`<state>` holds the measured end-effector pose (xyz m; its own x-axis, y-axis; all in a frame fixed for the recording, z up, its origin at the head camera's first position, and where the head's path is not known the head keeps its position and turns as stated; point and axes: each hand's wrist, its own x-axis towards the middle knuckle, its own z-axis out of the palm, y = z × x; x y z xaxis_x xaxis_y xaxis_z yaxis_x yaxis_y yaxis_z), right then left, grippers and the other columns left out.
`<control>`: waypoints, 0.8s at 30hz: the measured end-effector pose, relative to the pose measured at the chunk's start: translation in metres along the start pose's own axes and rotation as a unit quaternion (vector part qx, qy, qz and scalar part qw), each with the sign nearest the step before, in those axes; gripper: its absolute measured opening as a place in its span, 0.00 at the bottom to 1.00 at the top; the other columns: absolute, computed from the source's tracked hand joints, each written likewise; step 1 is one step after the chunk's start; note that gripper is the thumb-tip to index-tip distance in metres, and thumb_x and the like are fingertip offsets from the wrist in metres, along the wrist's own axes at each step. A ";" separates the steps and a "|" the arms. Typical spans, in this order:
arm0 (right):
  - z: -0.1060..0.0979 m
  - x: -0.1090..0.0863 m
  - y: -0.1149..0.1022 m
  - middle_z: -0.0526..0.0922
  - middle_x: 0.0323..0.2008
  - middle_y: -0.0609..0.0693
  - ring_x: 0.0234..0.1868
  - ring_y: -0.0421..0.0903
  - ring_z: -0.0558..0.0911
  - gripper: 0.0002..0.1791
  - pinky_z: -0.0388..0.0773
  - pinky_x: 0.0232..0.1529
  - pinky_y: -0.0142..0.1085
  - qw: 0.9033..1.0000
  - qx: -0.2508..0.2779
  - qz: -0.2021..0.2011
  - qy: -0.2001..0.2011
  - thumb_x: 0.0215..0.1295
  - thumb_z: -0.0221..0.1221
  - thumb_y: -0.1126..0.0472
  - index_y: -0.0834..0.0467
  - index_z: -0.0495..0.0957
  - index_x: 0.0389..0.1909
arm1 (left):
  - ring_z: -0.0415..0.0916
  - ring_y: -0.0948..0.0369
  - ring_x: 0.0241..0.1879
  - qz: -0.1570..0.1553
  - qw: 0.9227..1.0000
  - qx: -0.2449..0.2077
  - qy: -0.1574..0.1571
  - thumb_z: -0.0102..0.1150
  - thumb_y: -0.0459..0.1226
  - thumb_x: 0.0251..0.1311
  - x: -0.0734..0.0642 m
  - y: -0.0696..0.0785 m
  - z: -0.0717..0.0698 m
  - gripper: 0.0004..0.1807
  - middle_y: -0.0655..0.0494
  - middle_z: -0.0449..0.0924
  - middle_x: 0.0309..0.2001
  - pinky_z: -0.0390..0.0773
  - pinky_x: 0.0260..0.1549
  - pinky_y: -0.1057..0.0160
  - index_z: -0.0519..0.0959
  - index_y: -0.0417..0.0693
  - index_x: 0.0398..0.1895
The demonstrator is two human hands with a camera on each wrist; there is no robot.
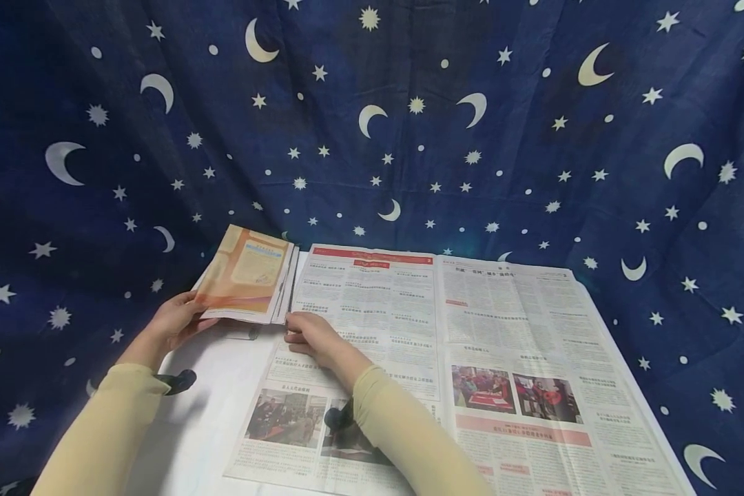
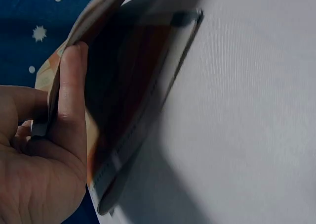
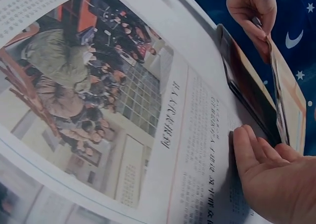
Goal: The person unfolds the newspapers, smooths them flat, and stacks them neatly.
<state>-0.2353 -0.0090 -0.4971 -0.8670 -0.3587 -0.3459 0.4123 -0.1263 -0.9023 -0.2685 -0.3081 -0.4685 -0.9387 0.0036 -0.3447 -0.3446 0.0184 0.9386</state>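
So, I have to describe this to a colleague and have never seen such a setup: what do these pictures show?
There is no machine here, only a person's two bare hands. The widest picture comes from a camera on the head, the others from cameras on the left and right wrists. An open newspaper lies on a white surface, with a blue starry cloth behind. The left hand pinches the raised edge of an orange booklet; the right hand is at its near right corner. Beneath lies a darker cover; I can't tell whether it is a separate booklet.
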 end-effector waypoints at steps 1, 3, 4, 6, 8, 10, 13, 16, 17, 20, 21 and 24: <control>-0.001 0.001 -0.001 0.77 0.57 0.58 0.57 0.56 0.81 0.35 0.81 0.58 0.44 1.000 0.012 0.003 0.002 0.72 0.60 0.46 0.64 0.69 0.70 | 0.82 0.67 0.38 0.001 1.000 -0.008 -0.005 0.40 0.31 0.80 -0.001 0.001 0.002 0.36 0.34 0.60 0.65 0.84 0.49 0.59 0.36 0.36 0.82; -0.002 0.002 -0.004 0.78 0.56 0.59 0.57 0.58 0.82 0.36 0.81 0.58 0.45 0.999 0.031 0.003 0.006 0.71 0.61 0.44 0.64 0.69 0.70 | 0.83 0.66 0.38 0.004 1.000 -0.025 -0.018 0.41 0.31 0.79 -0.003 0.003 0.007 0.37 0.38 0.64 0.61 0.84 0.48 0.60 0.36 0.38 0.82; -0.003 0.002 -0.006 0.79 0.56 0.59 0.57 0.59 0.82 0.37 0.81 0.58 0.46 0.999 0.043 0.002 0.006 0.71 0.61 0.43 0.64 0.68 0.70 | 0.83 0.66 0.39 0.006 0.999 -0.033 -0.026 0.41 0.30 0.79 -0.004 0.004 0.010 0.37 0.40 0.66 0.59 0.84 0.48 0.61 0.35 0.38 0.82; -0.005 0.003 -0.010 0.80 0.55 0.59 0.58 0.59 0.82 0.38 0.80 0.59 0.48 0.998 0.064 -0.005 0.003 0.73 0.59 0.42 0.65 0.67 0.71 | 0.84 0.65 0.39 0.012 0.998 -0.047 -0.040 0.43 0.30 0.79 -0.006 0.006 0.017 0.38 0.46 0.71 0.53 0.84 0.46 0.62 0.35 0.39 0.83; -0.008 0.004 -0.014 0.81 0.55 0.58 0.58 0.57 0.82 0.37 0.79 0.60 0.48 0.997 0.075 -0.022 -0.006 0.75 0.56 0.42 0.66 0.66 0.71 | 0.84 0.65 0.39 0.019 0.997 -0.058 -0.056 0.44 0.30 0.79 -0.008 0.008 0.024 0.39 0.52 0.75 0.48 0.85 0.45 0.62 0.35 0.39 0.82; -0.012 0.005 -0.019 0.82 0.54 0.56 0.57 0.53 0.83 0.34 0.80 0.59 0.46 0.996 0.076 -0.038 -0.006 0.76 0.55 0.44 0.66 0.66 0.70 | 0.85 0.65 0.39 0.027 0.995 -0.062 -0.073 0.45 0.30 0.79 -0.010 0.009 0.031 0.40 0.56 0.78 0.44 0.85 0.44 0.62 0.34 0.38 0.82; -0.019 0.005 -0.025 0.85 0.52 0.55 0.53 0.50 0.85 0.30 0.83 0.54 0.41 0.996 0.068 -0.058 0.023 0.75 0.59 0.51 0.65 0.67 0.69 | 0.85 0.64 0.39 0.035 0.993 -0.060 -0.093 0.45 0.29 0.78 -0.013 0.011 0.043 0.40 0.58 0.81 0.41 0.85 0.44 0.61 0.34 0.36 0.81; -0.028 0.004 -0.029 0.86 0.49 0.56 0.50 0.51 0.87 0.28 0.85 0.48 0.40 0.993 0.061 -0.070 0.067 0.70 0.63 0.60 0.65 0.69 0.67 | 0.85 0.63 0.40 0.036 0.992 -0.044 -0.110 0.45 0.29 0.78 -0.015 0.011 0.056 0.40 0.55 0.80 0.43 0.85 0.45 0.61 0.34 0.34 0.81; -0.032 0.004 -0.030 0.86 0.48 0.57 0.49 0.53 0.87 0.28 0.86 0.47 0.40 0.992 0.059 -0.073 0.080 0.69 0.63 0.63 0.65 0.70 0.67 | 0.85 0.63 0.41 0.036 0.992 -0.036 -0.114 0.45 0.29 0.78 -0.016 0.011 0.060 0.40 0.54 0.80 0.45 0.85 0.45 0.60 0.35 0.34 0.81; -0.046 0.002 -0.033 0.86 0.49 0.57 0.48 0.53 0.87 0.28 0.86 0.46 0.40 0.991 0.027 -0.079 0.105 0.68 0.62 0.65 0.64 0.70 0.67 | 0.85 0.62 0.41 0.037 0.992 0.004 -0.120 0.47 0.28 0.76 -0.018 0.009 0.074 0.39 0.47 0.78 0.49 0.86 0.44 0.59 0.38 0.32 0.80; -0.051 0.001 -0.034 0.86 0.49 0.56 0.48 0.52 0.87 0.28 0.86 0.46 0.40 0.990 0.008 -0.079 0.113 0.68 0.62 0.65 0.63 0.71 0.68 | 0.85 0.62 0.41 0.038 0.992 0.018 -0.118 0.47 0.28 0.75 -0.018 0.009 0.079 0.38 0.44 0.77 0.51 0.86 0.43 0.59 0.40 0.31 0.80; -0.066 -0.002 -0.035 0.85 0.50 0.53 0.48 0.48 0.87 0.29 0.85 0.47 0.38 0.987 -0.052 -0.077 0.131 0.67 0.62 0.63 0.61 0.72 0.69 | 0.84 0.61 0.42 0.035 0.991 0.059 -0.111 0.49 0.28 0.73 -0.018 0.007 0.092 0.38 0.38 0.75 0.56 0.86 0.44 0.57 0.44 0.31 0.79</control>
<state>-0.2663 0.0571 -0.4817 -0.9651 -0.0897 -0.2460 0.2518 -0.0607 -0.9659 -0.2530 -0.2165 -0.4572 -0.9307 0.2289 -0.2854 -0.2619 0.1279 0.9566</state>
